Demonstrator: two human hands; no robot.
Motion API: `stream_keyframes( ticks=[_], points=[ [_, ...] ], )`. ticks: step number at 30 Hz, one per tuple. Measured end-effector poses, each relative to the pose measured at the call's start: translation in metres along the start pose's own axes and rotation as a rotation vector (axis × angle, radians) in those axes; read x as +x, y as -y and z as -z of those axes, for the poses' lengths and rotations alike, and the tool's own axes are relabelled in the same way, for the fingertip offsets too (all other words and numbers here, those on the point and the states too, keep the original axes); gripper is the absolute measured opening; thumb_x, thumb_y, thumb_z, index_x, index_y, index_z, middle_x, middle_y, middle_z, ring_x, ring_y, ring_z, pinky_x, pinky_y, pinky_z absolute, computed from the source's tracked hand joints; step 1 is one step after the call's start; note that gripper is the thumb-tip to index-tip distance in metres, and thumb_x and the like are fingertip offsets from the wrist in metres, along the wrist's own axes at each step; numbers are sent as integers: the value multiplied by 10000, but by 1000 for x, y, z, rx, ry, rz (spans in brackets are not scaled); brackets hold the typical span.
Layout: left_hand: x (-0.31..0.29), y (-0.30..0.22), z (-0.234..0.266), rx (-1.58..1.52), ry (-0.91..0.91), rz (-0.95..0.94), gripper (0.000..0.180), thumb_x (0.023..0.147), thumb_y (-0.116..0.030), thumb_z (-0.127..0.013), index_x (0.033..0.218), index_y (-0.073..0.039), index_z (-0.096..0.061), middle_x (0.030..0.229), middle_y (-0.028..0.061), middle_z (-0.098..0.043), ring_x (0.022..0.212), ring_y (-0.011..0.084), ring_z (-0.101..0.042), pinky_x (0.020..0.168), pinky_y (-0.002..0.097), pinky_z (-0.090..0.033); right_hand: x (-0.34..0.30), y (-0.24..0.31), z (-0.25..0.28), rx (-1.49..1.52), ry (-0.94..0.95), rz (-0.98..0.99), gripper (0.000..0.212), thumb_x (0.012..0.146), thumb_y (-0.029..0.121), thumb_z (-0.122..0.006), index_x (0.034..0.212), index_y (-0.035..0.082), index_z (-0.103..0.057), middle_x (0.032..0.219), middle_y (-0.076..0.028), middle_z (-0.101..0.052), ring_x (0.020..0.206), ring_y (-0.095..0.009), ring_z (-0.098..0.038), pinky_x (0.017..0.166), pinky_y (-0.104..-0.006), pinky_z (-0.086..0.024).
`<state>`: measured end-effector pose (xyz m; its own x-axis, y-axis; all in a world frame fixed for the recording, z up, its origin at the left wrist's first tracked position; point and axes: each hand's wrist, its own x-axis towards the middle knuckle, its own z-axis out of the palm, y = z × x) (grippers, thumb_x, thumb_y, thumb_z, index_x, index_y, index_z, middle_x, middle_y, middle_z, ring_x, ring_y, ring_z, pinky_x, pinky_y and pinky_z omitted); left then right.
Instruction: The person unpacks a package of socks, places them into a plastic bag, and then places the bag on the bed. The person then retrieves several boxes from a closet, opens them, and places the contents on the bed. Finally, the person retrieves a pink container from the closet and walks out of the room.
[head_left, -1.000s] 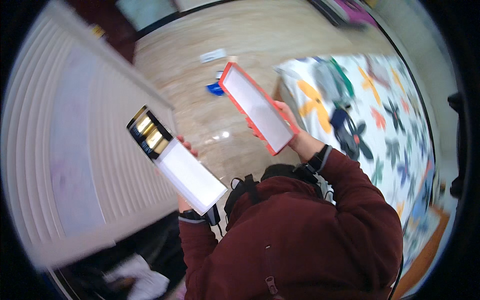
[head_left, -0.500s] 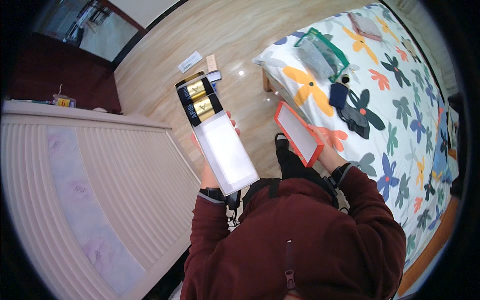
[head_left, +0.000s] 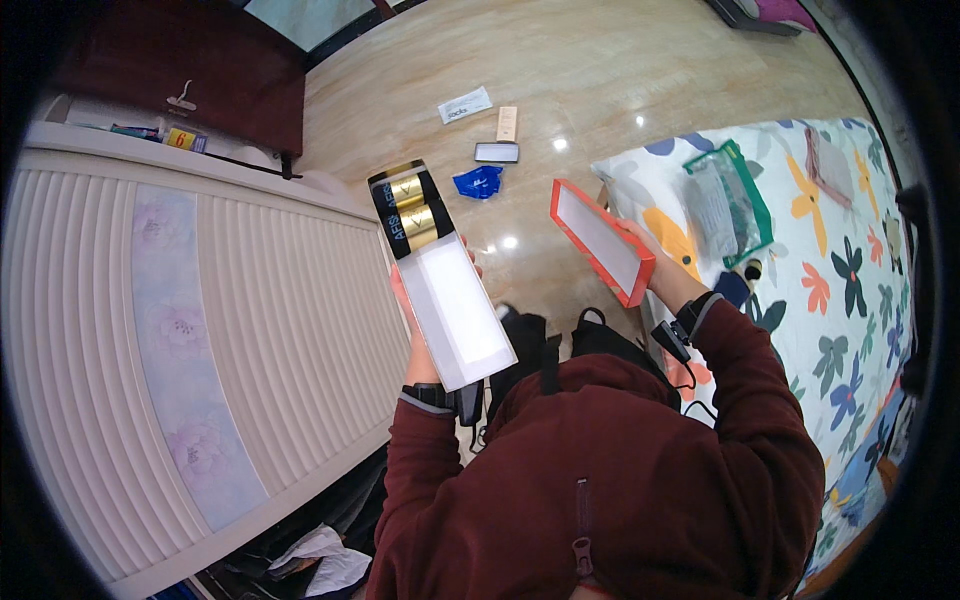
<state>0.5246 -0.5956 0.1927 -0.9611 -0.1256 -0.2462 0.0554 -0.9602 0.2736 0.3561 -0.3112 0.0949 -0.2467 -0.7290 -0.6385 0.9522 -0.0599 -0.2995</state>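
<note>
My left hand is closed around a long white open box, its thumb on one side and fingertips showing on the other. Two black bundles with gold bands sit side by side in the box's far end; their exact kind is unclear. The near part of the box shows its bare white inside. A shallow red box lid, white within, is gripped at its right edge by my right hand. Box and lid are held apart, in front of my body.
On the floor ahead lie a white flat packet, a small beige box, a small open box part and a crumpled blue packet. A louvred cabinet stands left; a bed with a green-edged bag is right.
The view has turned, so the bed and floor items sit further right and the blue packet shows fully. Both hands keep their holds; the lid has shifted slightly up and away.
</note>
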Motion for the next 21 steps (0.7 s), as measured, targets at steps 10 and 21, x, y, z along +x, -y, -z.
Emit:
stream_keyframes(
  ticks=[10, 21],
  points=[
    [117, -120, 14, -12, 109, 11, 761, 743, -587, -386, 1177, 38, -405, 1041, 195, -512, 869, 305, -542, 727, 381, -490, 129, 80, -92, 60, 8, 9, 537, 813, 476, -400, 1179, 87, -455, 998, -154, -567, 793, -323, -577, 627, -463, -480],
    [247, -222, 6, 254, -37, 288, 755, 764, -611, -313, 1176, 12, -424, 1000, 150, -550, 809, 261, -574, 678, 352, -496, 201, 203, -239, -956, -336, 900, 597, 741, 380, -620, 1210, 68, -421, 1288, -168, -349, 1204, -329, -311, 978, -384, -282]
  ],
)
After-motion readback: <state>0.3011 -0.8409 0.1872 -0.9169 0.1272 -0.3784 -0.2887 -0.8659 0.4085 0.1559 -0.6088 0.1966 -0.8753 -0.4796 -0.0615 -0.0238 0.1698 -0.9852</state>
